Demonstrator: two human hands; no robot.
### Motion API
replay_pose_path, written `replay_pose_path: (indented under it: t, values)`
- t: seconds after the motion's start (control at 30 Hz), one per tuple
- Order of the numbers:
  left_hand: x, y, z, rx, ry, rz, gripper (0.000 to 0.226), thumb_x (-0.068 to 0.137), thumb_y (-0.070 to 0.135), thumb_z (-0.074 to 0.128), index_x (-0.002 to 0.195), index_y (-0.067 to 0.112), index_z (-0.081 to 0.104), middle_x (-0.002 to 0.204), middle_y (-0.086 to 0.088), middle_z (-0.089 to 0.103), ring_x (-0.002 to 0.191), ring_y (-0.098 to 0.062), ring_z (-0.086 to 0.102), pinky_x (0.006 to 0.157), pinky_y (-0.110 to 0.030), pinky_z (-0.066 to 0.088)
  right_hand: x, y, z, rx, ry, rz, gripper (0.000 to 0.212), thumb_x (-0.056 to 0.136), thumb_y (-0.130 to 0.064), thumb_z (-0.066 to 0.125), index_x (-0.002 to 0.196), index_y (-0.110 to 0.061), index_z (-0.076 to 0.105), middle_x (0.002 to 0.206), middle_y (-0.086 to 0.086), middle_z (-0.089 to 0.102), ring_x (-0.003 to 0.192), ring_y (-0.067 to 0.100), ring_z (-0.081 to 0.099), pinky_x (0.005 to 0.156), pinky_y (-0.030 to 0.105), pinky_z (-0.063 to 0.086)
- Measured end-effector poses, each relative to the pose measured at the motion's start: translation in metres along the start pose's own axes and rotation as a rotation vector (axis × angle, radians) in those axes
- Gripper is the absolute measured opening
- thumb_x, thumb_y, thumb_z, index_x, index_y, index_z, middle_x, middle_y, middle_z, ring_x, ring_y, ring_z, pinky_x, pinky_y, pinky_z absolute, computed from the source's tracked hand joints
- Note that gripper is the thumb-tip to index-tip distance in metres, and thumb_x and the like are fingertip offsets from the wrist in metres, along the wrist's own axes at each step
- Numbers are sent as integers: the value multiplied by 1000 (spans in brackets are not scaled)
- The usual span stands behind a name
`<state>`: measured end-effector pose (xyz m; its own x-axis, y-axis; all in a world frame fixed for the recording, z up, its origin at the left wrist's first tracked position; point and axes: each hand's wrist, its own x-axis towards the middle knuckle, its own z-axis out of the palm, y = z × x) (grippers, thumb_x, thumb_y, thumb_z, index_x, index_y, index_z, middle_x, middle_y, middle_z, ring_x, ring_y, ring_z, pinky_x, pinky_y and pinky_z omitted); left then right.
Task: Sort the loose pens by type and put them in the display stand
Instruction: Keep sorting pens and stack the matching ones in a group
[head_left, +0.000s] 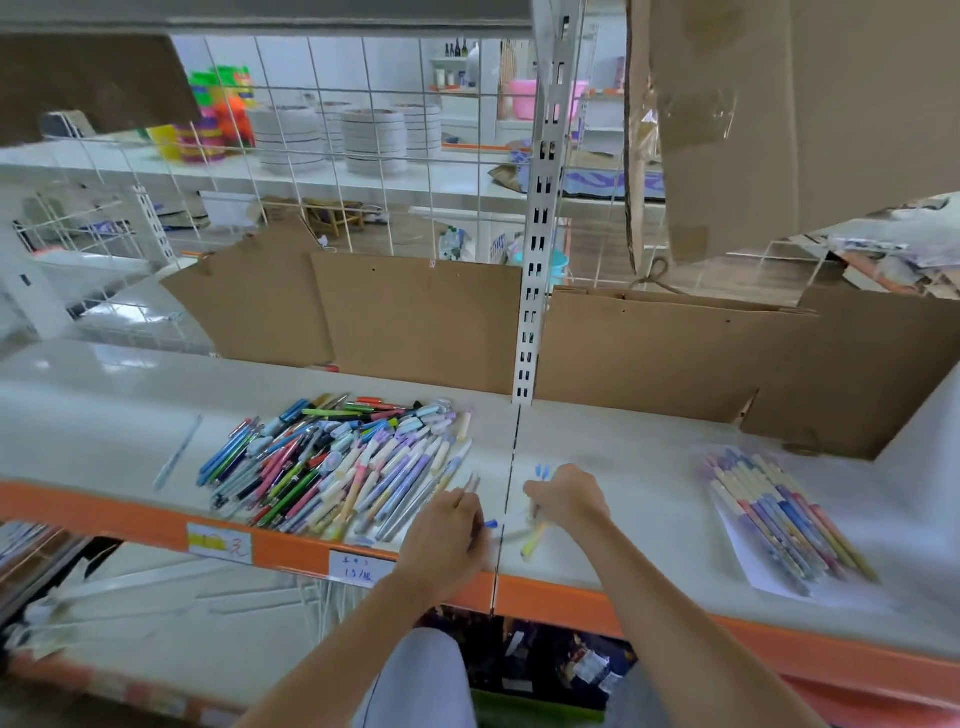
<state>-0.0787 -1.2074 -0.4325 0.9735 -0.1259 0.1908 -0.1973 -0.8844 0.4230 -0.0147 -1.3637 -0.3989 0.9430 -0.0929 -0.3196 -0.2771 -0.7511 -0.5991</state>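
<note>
Loose pens (332, 462): a mixed heap is spread on the pale shelf (104, 415) with an orange front edge, left of the shelf seam and the white slotted upright (537, 234). Barrels in blue, green, red, pink, black, lilac and cream are seen, lying mostly on a shared diagonal, many overlapping; capped pastel pieces are gathered toward the back and right of the heap. One slim pale pen (176, 457) is set apart to the left. A sorted bundle (784, 514) of patterned pens in clear wrapping is laid on the shelf well to the right. The left hand (447, 530) is placed at the heap's near right corner, its fingers curled round thin pens whose tips stick out above the knuckles, a blue cap showing at the side. The right hand (566, 499) is held just right of the seam, fingers closed on a yellow-tipped pen (535, 538), blurred. Brown cardboard sheets (415, 317) are stood along the back of the shelf.
</note>
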Motion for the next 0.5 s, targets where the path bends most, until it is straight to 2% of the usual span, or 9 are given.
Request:
replay_pose_path:
  t: [0.1,0.17,0.33,0.5]
  values:
    - [0,-1,-6,-83,9,-70,14,97,25,46,94,12,51,90,-4,59,79,-18,55,68,-32,44,-5,9,-5,565,-55,-2,14,84,-13,54,71,-8,56,67,6,63,50,13,52,45,19,37]
    - [2,-1,-9,-125,-6,-96,13,98,26,45,92,15,47,84,-3,59,74,-19,56,65,-35,45,-12,14,-12,790,-79,-3,14,87,-7,51,74,-7,57,67,7,64,50,10,54,42,17,35]
    - [4,5,-12,-150,4,-87,13,98,29,46,88,22,42,80,2,57,70,-16,54,59,-31,40,-24,19,-20,884,-109,-81,13,91,-6,53,87,2,62,70,9,63,53,11,54,44,18,36]
    - [3,11,-12,-150,25,-45,12,98,29,47,89,22,42,82,4,57,72,-15,53,58,-30,38,-30,17,-23,877,-35,-137,12,91,-6,53,82,-3,60,67,6,60,54,12,51,47,21,34]
